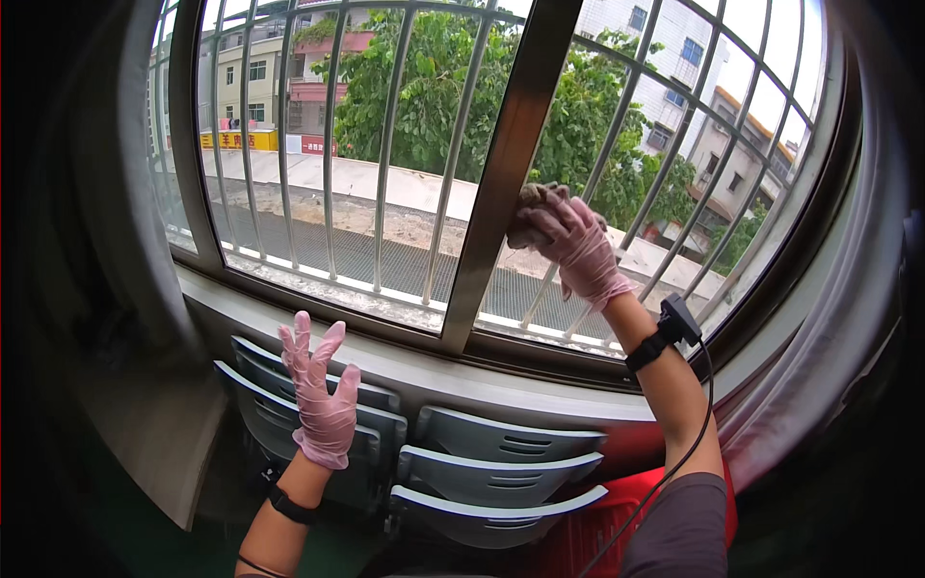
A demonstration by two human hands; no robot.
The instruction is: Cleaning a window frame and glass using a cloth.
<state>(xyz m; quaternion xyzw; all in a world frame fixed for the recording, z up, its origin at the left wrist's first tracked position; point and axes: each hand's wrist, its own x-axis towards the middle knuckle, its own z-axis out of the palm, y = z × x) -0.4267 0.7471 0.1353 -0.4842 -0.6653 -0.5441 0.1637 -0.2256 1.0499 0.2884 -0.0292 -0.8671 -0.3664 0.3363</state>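
Observation:
My right hand (578, 246), in a thin pink glove, presses a bunched grey-brown cloth (531, 220) against the window beside its dark metal middle frame (498, 173). The cloth lies at the left edge of the right pane, partly under my fingers. My left hand (321, 394), gloved the same way, is raised with its fingers apart and nothing in it, in front of the sill and the chair backs.
Folded grey-blue chairs (498, 477) stand in two stacks below the white sill (405, 372). A red plastic stool or crate (600, 516) is at the lower right. Curtains (809, 376) hang on both sides. Metal bars (386, 159) stand outside the glass.

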